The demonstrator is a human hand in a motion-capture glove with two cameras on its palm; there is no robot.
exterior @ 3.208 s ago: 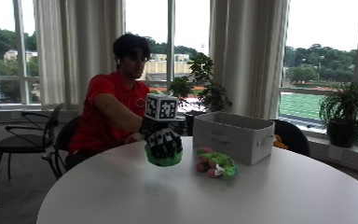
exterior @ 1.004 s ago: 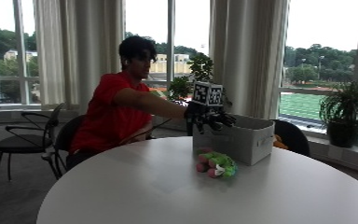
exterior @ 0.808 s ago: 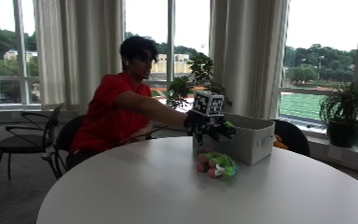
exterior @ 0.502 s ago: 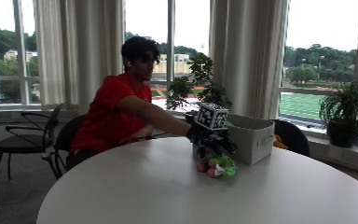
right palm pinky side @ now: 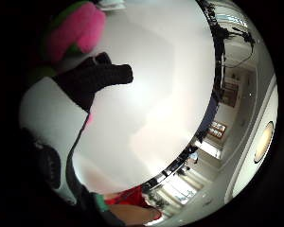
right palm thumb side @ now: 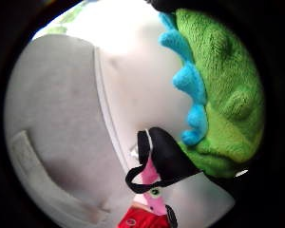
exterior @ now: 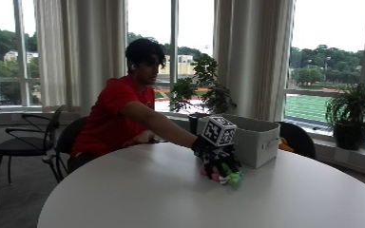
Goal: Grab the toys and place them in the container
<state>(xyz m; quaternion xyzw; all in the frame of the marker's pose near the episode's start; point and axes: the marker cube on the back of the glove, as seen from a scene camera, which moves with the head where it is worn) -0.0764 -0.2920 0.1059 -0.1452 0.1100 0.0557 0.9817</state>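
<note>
Now your gloved right hand (exterior: 215, 156) is down on the toys (exterior: 224, 175), which lie in a small heap on the white bench (exterior: 170, 199) just in front of the grey container (exterior: 253, 140). The thumb-side palm view shows a green plush toy (right palm thumb side: 223, 90) with blue spikes close under your palm, with a gloved fingertip (right palm thumb side: 166, 156) curled against it, so you seem to be closing on it. From here the container sits just beyond the heap, away from you.
</note>
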